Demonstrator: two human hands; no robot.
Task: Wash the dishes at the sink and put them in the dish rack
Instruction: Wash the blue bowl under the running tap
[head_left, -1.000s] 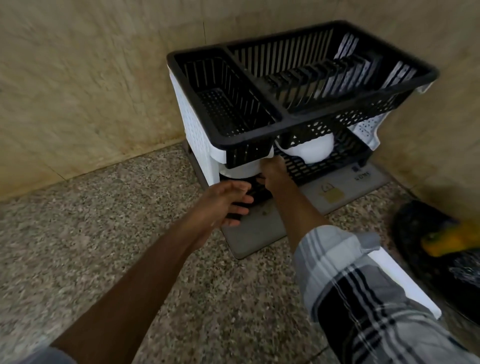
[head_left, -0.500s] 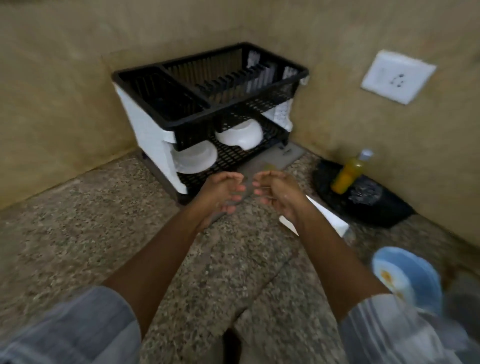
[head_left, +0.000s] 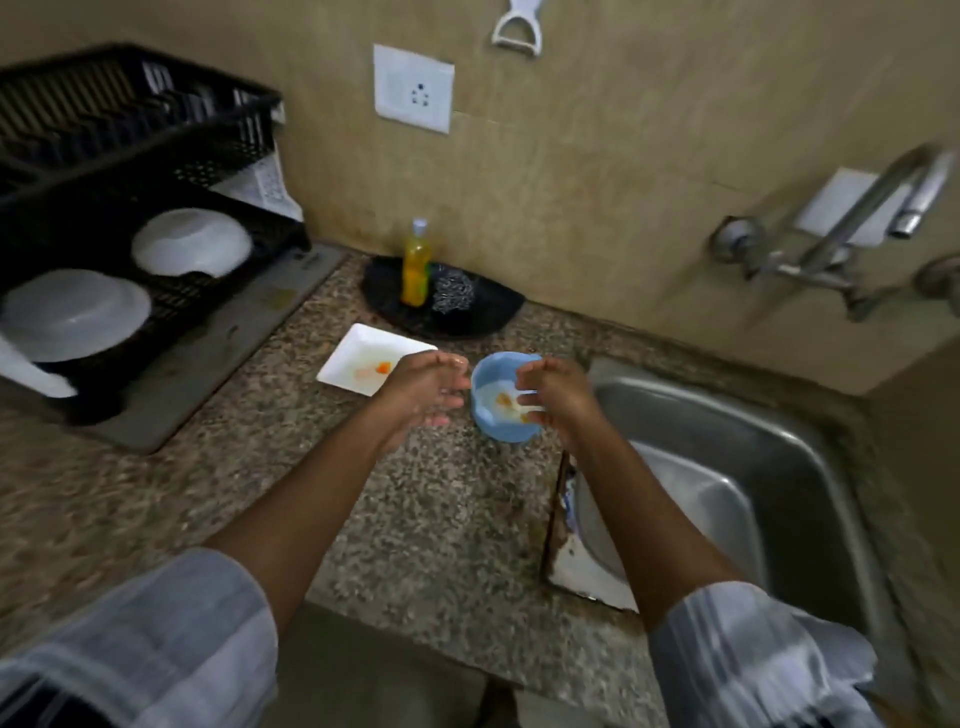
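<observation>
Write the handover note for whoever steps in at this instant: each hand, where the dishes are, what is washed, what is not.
Left hand: open, no grip, beside the blue bowl.
Right hand: fingers loosely curled at the bowl's far side; a grip cannot be confirmed.
Blue bowl: on the counter by the sink, food residue inside.
White square plate: on the counter, orange stains.
Done: two white bowls sit upturned on the dish rack's lower tier.
Left: wash and rack the blue bowl and the plate.

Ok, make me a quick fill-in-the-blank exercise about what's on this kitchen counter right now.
1. Both hands reach toward the ____ bowl.
2. The square plate is ____ in colour.
3. Two white bowls sit on the rack's ____ shelf.
4. The yellow bottle stands beside a steel ____.

Missing words: blue; white; lower; scrubber
</observation>
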